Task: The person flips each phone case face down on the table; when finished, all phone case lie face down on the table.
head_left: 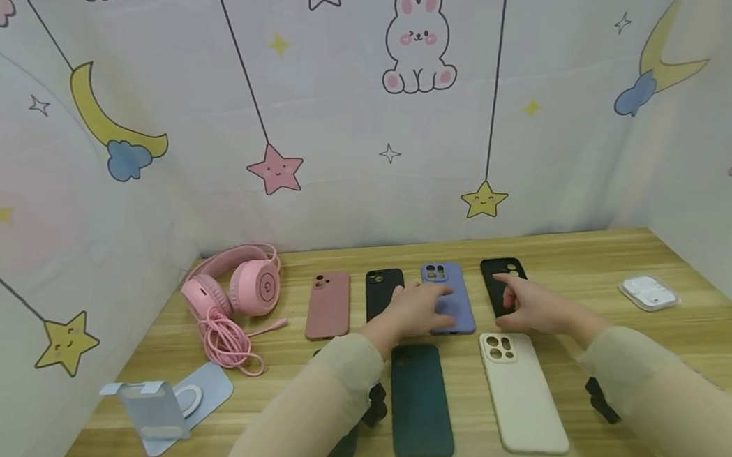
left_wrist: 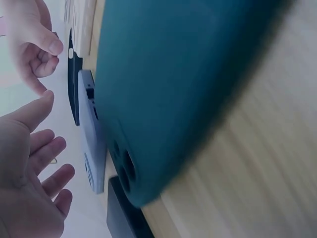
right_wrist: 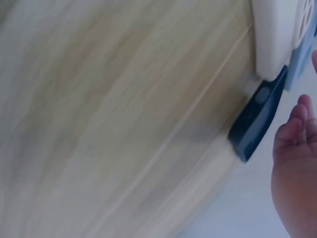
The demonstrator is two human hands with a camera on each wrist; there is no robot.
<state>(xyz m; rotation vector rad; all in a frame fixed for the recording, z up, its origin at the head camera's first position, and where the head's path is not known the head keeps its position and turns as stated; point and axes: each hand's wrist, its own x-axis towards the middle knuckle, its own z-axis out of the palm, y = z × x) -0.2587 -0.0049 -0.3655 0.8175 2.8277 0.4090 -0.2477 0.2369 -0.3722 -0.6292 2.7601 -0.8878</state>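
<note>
My left hand (head_left: pixel 416 311) hovers at the near left side of a purple phone case (head_left: pixel 459 300), fingers spread and holding nothing. It partly covers a black phone case (head_left: pixel 383 285). In the left wrist view the left palm (left_wrist: pixel 25 173) is apart from the cases. My right hand (head_left: pixel 534 307) is over another black phone case (head_left: pixel 493 292), index finger extended, other fingers loosely bent, nothing held. Nearer lie a dark green phone case (head_left: pixel 423 407) and a cream phone case (head_left: pixel 528 399). My left forearm mostly hides another dark case (head_left: pixel 345 447).
A pink phone case (head_left: pixel 328 306) lies left of the black one. Pink headphones (head_left: pixel 255 288) with a coiled cable sit at the back left. A light blue stand (head_left: pixel 156 411) is at the front left, and a small white item in clear packaging (head_left: pixel 649 293) at the right.
</note>
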